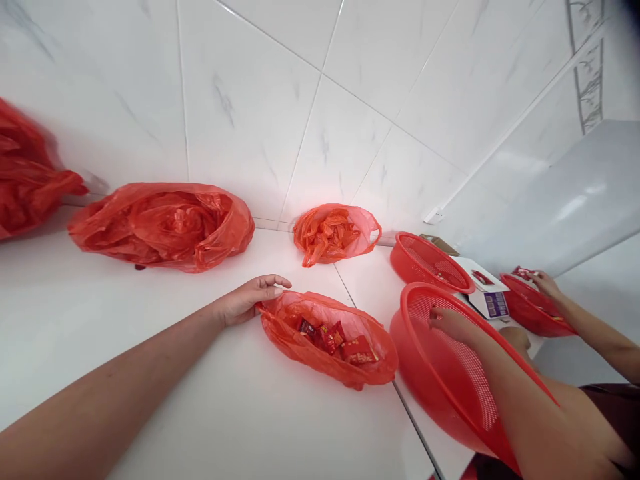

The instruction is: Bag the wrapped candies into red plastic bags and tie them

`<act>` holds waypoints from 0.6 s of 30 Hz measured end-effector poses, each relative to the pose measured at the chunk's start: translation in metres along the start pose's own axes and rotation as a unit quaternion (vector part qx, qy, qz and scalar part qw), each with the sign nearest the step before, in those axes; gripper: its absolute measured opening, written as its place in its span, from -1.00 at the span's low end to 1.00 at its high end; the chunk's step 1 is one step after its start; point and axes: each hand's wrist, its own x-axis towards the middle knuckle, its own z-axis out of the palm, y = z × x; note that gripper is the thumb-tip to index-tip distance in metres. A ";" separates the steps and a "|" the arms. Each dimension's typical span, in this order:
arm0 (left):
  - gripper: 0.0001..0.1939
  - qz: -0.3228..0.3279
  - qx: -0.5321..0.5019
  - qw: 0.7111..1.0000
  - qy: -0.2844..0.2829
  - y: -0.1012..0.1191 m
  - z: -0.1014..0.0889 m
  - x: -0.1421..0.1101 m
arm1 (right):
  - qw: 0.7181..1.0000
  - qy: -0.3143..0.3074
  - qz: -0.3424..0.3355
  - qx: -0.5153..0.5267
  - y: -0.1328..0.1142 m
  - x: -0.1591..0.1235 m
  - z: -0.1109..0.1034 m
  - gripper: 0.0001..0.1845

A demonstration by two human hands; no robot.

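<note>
An open red plastic bag lies on the white table with several small red snack packets inside. My left hand grips the bag's left rim, thumb and forefinger stretched over its edge. To the right, my right hand reaches over a large red plastic basket with perforated walls. Its fingers are blurred and partly hidden; a dark reddish patch shows at the tips, but I cannot tell whether they hold anything.
More red plastic bags stand along the tiled wall, one smaller bag behind mine. Another red basket sits behind the large one, beside a white box. At far right, a co-worker's hand holds a packet over a third basket.
</note>
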 end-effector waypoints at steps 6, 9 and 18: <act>-0.63 0.002 0.006 1.000 0.010 0.001 0.002 -0.001 | 0.982 0.162 -0.090 -0.025 -0.046 -0.032 -0.048 -0.69; -0.64 0.000 0.006 1.000 0.012 0.002 0.004 -0.001 | 0.936 0.315 -0.153 -0.026 -0.097 -0.087 -0.051 -0.44; -0.60 0.009 0.019 1.000 0.017 0.000 0.006 -0.003 | 0.884 0.213 -0.412 -0.049 -0.186 -0.163 0.056 -0.43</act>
